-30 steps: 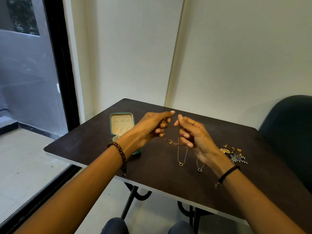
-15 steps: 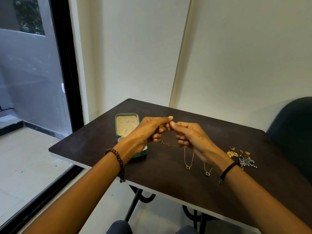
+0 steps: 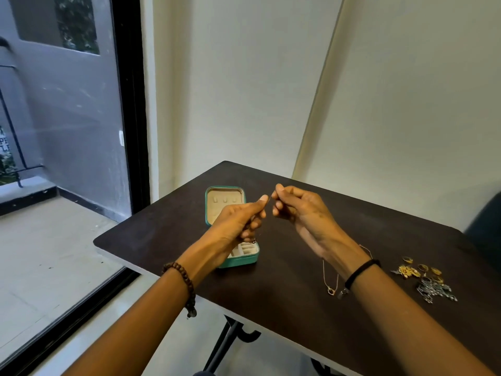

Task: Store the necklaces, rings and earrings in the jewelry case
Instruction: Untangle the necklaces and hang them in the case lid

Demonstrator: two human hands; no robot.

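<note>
Pinching something very fine between them, both hands are raised above the dark brown rectangular table (image 3: pixel 284 308). The left hand (image 3: pixel 235 221) has thumb and forefinger pressed together at the tip, the other fingers curled under; the right hand (image 3: pixel 301 210) mirrors it, thumb and forefinger closed just beside the left's. A thin thread-like line shows between the two pinches, too fine to name for certain.

Under the left hand sits the small teal jewelry case with a cream lining (image 3: pixel 240 257), open, near the table's left edge. Its lid stands upright at the far side, three little hooks showing on the lining; the tray with its narrow compartments is half hidden by the left wrist.

Toward the near edge, a thin gold chain necklace with a small open pendant (image 3: pixel 330 280) lies on the table, running up behind the right wrist. At the right edge there is a loose heap: gold rings (image 3: pixel 423 267) at the far side, a gold floral earring piece (image 3: pixel 405 272) beside them, and silver dangling earrings (image 3: pixel 435 290) nearest the person, all touching or nearly so.

A brown wooden bead bracelet (image 3: pixel 180 275) circles the left wrist, a black cord band (image 3: pixel 362 271) the right. A dark chair back (image 3: pixel 485 229) shows past the table's right edge.
</note>
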